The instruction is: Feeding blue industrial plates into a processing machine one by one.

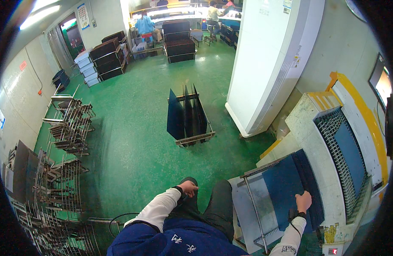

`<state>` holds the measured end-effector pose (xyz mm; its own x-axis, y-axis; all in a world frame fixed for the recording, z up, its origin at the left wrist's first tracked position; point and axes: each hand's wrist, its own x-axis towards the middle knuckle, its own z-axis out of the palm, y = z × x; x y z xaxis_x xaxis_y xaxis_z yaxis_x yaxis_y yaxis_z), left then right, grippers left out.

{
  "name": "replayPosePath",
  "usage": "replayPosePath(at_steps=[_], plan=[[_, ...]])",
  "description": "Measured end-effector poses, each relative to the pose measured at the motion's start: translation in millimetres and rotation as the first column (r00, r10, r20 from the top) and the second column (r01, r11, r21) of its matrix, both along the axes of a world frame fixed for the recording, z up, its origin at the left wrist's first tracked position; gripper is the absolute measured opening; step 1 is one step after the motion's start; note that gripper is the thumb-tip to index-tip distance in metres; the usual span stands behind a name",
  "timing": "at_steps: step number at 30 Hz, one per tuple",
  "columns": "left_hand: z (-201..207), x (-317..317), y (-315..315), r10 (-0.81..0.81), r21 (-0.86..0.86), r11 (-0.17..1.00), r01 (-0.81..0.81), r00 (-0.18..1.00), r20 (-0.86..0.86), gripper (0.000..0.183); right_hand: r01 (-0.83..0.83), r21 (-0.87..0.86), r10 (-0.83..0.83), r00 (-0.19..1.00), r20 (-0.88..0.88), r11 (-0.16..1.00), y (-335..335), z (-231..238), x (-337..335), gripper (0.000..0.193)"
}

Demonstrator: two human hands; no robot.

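Note:
My right hand [303,201] is closed at the edge of a flat blue panel [283,187], its fingers bent down over the edge. That panel leans at the front of a tight row of dark blue panels [308,179] in a metal rack [253,205] at my right side. A pale grey sheet [250,198] shows at the rack's left part. My left hand [189,188] hangs above my knee with its fingers curled in, and nothing shows in it. Both wrists wear dark bands.
A rack with several upright dark panels [186,113] stands on the green floor ahead. Beside the right-hand rack, a machine bed with rollers [339,149] carries another blue panel [350,147]. Empty metal racks [68,123] crowd the left. A tall white cabinet [264,64] rises ahead right; people sit at far benches.

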<state>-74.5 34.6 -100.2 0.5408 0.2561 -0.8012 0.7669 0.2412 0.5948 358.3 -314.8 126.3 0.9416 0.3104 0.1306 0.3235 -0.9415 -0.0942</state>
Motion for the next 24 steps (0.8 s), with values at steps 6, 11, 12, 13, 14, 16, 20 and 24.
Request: replayPosePath(at_steps=[6,11,12,13,14,16,20,24], plan=[[-1,-1,0,0.014,-0.001,1.0,-0.014,1.0,0.019,0.037,-0.021,0.008,0.021,0.999,-0.025,1.0,-9,-13,12,0.039],[0,0,-2,0.033,0.007,0.999,-0.033,0.999,0.023,0.035,-0.02,0.005,0.02,1.0,-0.011,1.0,-10,-15,13,0.04],[0,0,-2,0.037,0.016,0.999,-0.038,0.999,0.024,0.034,-0.019,0.007,0.019,1.0,-0.01,1.0,-9,-15,12,0.04],[0,-1,-2,0.043,0.024,0.999,-0.043,0.999,0.026,0.033,-0.016,0.003,0.016,1.0,-0.02,1.0,-8,-13,10,0.04],[0,-1,-2,0.044,0.022,0.999,-0.045,0.999,0.028,0.033,-0.013,-0.001,0.013,0.999,-0.03,1.0,-6,-10,9,0.04],[2,-1,-2,0.043,0.019,0.999,-0.044,0.999,0.033,0.033,-0.009,-0.006,0.009,0.999,-0.034,1.0,-6,-10,9,0.041],[10,1,-4,0.037,0.001,0.999,-0.037,0.999,0.014,0.033,-0.008,-0.008,0.008,1.0,-0.025,1.0,-9,-13,11,0.041],[9,0,-4,0.039,0.01,0.999,-0.04,0.999,0.02,0.034,-0.007,-0.007,0.007,0.999,-0.033,1.0,-8,-12,10,0.042]])
